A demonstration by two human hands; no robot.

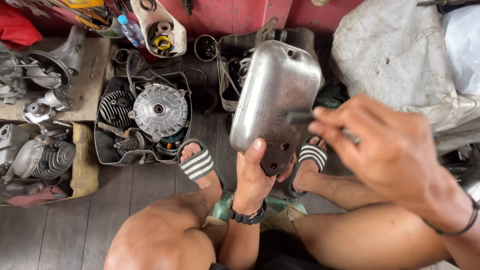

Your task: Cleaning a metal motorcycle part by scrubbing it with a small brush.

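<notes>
My left hand (pixel 254 176) grips the lower end of a rounded, dull silver metal cover (pixel 276 95), holding it upright above my feet with the thumb pressed on its face. My right hand (pixel 385 145) is closed around a thin tool (pixel 300 117) whose dark tip touches the cover's right side near some small holes. The tool's handle is mostly hidden in my fist. A black watch is on my left wrist and a dark band on my right.
A dark tray (pixel 102 150) at the left holds a finned engine part and a round metal flywheel (pixel 159 107). More engine parts (pixel 42 157) lie far left. A white sack (pixel 395 55) sits at the right. My striped sandals (pixel 197 162) rest on plank floor.
</notes>
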